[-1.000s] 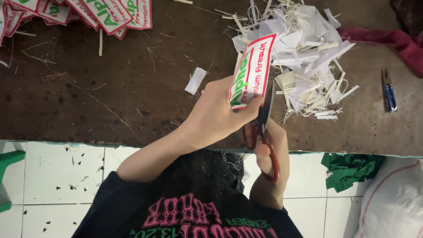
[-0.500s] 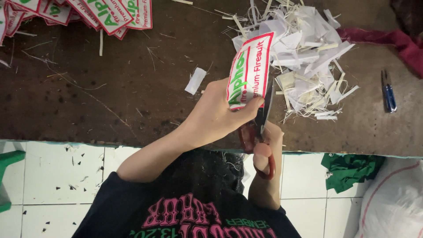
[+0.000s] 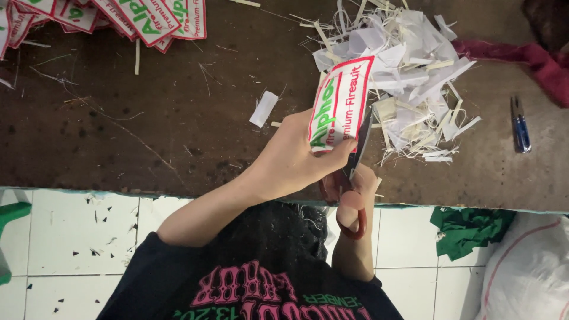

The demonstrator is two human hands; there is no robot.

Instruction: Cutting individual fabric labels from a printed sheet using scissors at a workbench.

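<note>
Above the near edge of the desk [image 3: 118, 136], the left hand [image 3: 290, 163] holds a white patch [image 3: 341, 104] with a red border and green lettering, raised off the surface and tilted. The grip is closed: the thumb presses the lower face of the patch and the fingers are behind it.

The right hand [image 3: 358, 189] is closed through the red handles of a pair of scissors [image 3: 351, 204]. The dark blades run up along the right edge of the patch, touching or just beside the red border. How far the blades are parted cannot be told.

A pile of white trimmings [image 3: 409, 77] lies on the desk just beyond the patch. A stack of like patches [image 3: 148, 18] lies well apart at the far left corner. Small blue snips [image 3: 520, 127] lie unused to the right.

Assessment: the cut appears to follow the border. Good practice would be:
- keep the blades just outside the red stitching;
- turn the patch into the blades with the left hand, not swing the scissors;
- hold the thumb clear of the blade line, which is close here;
- let offcuts drop onto the pile.
</note>
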